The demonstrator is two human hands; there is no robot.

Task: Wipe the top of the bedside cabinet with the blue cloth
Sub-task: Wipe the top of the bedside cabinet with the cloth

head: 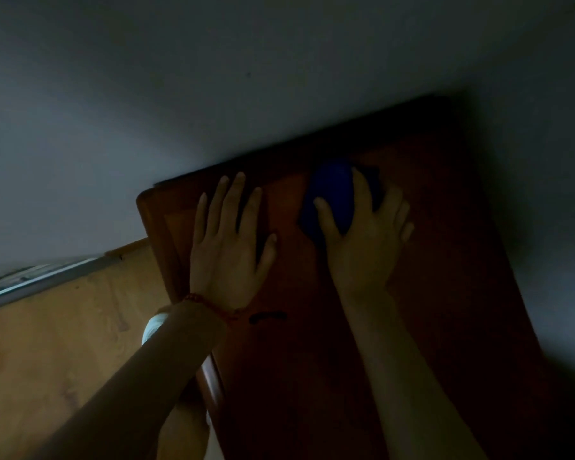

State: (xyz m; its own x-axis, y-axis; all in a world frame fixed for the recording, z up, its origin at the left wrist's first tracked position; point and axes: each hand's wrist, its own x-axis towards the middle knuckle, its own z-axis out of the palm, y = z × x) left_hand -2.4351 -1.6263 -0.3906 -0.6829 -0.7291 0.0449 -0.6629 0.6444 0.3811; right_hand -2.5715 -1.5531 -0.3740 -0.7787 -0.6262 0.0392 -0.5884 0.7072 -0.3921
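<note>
The bedside cabinet's reddish-brown wooden top [429, 260] fills the middle and right of the dim view. The blue cloth [331, 194] lies bunched on it near the back edge by the wall. My right hand [362, 240] presses down on the cloth, thumb and fingers spread over it. My left hand [228, 240] lies flat on the bare top to the left of the cloth, fingers apart, with a red bead bracelet at the wrist.
A grey wall [213, 78] runs along the cabinet's back edge. Light wooden floor [63, 343] lies to the left below the cabinet's left edge, with a pale skirting strip [30, 287]. A small dark mark [266, 317] sits on the top near my left wrist.
</note>
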